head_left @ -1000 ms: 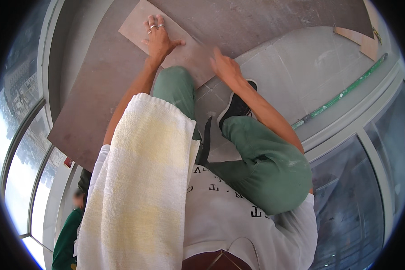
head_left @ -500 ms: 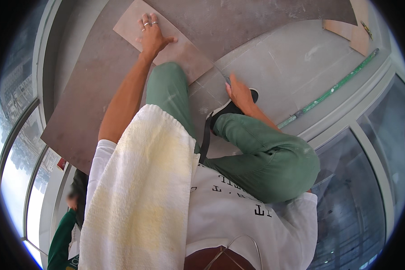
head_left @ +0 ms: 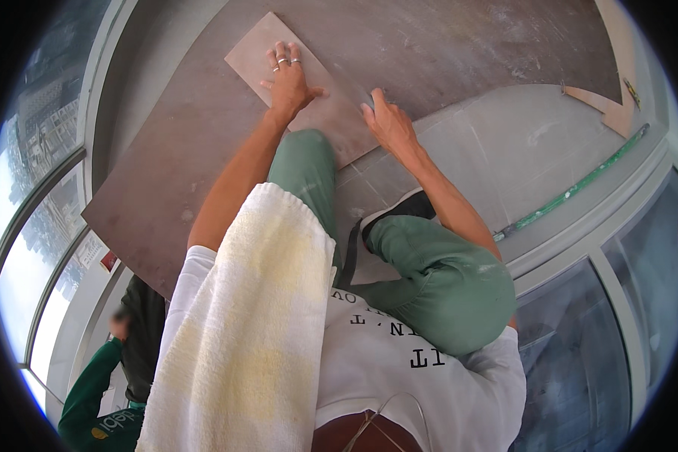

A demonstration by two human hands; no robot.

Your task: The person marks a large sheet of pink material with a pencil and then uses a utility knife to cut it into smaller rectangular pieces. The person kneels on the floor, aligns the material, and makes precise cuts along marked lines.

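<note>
My left hand (head_left: 288, 89) lies flat with its fingers spread, pressing on a pale pinkish-brown rectangular board (head_left: 250, 54). This smaller piece rests on a large brown sheet (head_left: 154, 181), and my knee sits at its lower edge. To the right of it, my right hand (head_left: 390, 124) is closed on a thin-bladed hand tool (head_left: 370, 99). Only a bluish-grey bit of the tool shows clearly, and its exact kind cannot be made out. The right hand is over the large sheet, close to the smaller board's long edge.
A paint-marked green pole (head_left: 572, 192) lies along the right wall. Wooden offcuts (head_left: 618, 113) are at the far right. Grey tiled floor (head_left: 497, 135) shows beside the sheet. A person in a green sleeve (head_left: 90, 392) is at lower left, near the windows (head_left: 49, 241).
My right hand has moved up and away from my shoe, along the board's edge, with the tool. The left hand remains flat on the board. The whole view has shifted slightly.
</note>
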